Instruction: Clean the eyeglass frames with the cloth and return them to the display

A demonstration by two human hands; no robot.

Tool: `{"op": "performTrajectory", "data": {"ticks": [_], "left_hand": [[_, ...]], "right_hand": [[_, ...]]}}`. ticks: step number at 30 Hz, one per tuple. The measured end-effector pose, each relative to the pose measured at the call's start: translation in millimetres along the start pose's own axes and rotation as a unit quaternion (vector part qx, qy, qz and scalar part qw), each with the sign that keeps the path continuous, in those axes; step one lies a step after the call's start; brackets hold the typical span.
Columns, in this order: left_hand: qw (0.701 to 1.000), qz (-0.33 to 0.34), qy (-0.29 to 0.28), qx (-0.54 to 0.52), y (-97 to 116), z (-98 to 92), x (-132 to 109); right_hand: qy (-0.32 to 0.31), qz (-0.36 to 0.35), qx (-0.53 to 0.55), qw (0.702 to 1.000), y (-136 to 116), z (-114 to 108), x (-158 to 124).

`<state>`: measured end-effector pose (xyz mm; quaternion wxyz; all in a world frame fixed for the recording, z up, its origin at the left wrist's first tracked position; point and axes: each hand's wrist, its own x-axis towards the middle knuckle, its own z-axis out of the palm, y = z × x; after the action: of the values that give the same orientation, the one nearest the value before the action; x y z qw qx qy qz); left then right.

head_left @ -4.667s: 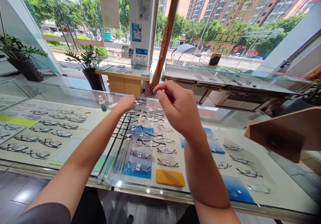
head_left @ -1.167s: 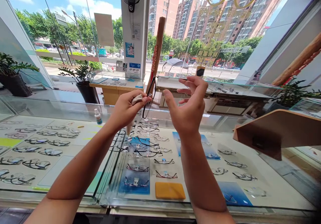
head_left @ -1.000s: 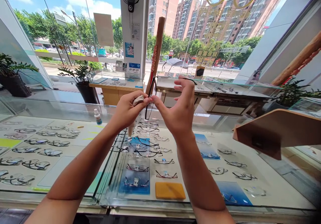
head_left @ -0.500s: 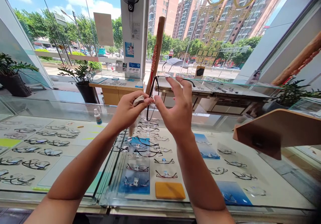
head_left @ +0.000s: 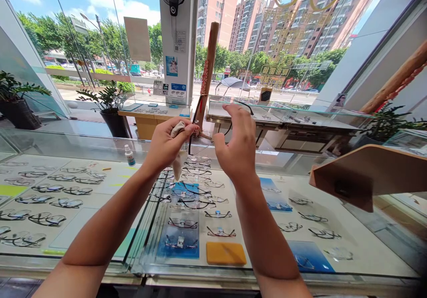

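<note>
My left hand (head_left: 169, 143) is closed, pinching a pair of dark-framed eyeglasses (head_left: 197, 107) between thumb and finger. A pale cleaning cloth (head_left: 179, 167) is tucked in the same hand and hangs below it. My right hand (head_left: 237, 140) is held up on the other side of the eyeglasses, thumb and index finger apart. A dark temple arm shows behind its fingers, but whether they touch it I cannot tell. Under both hands, inside the glass display counter, lie rows of spectacle frames (head_left: 195, 202).
A small white bottle with a blue label (head_left: 130, 155) stands on the glass counter (head_left: 96, 138). In the case lies a yellow-orange glasses case (head_left: 226, 253). A brown wooden panel (head_left: 363, 173) juts in at right. Beyond are a potted plant (head_left: 111, 104) and a wooden post (head_left: 211, 58).
My left hand has shifted slightly left with the eyeglasses and cloth; more of the cloth shows below. My right thumb has come away from the left hand, widening the gap between the hands.
</note>
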<state>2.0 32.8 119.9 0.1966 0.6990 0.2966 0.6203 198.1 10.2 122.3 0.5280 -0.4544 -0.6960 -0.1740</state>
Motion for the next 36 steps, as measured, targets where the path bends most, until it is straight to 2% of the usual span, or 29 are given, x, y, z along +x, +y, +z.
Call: {"op": "performTrajectory", "data": {"ticks": [7, 11, 14, 19, 26, 36], "left_hand": [[0.997, -0.018, 0.068, -0.009, -7.9, -6.3, 0.9], [0.994, 0.001, 0.107, -0.008, -11.2, -7.1, 1.6], [0.993, 0.015, 0.113, -0.015, -11.7, -6.6, 1.9], [0.999, 0.013, 0.05, -0.01, -7.3, -5.4, 1.0], [0.999, 0.022, -0.015, -0.018, 0.0, 1.1, -2.1], [0.998, -0.01, -0.045, -0.052, 4.3, -5.0, -1.8]], "right_hand": [[-0.031, 0.027, 0.005, 0.999, 4.5, 3.4, -2.7], [-0.047, 0.054, -0.004, 0.997, 8.6, 11.0, -6.2], [-0.052, 0.053, -0.008, 0.997, 10.4, 13.2, -6.8], [-0.066, 0.032, 0.04, 0.996, 3.4, 4.5, -3.5], [-0.181, 0.0, 0.198, 0.963, -12.2, -4.7, -2.4], [-0.129, -0.006, 0.264, 0.956, -14.2, 4.3, -5.2]]}}
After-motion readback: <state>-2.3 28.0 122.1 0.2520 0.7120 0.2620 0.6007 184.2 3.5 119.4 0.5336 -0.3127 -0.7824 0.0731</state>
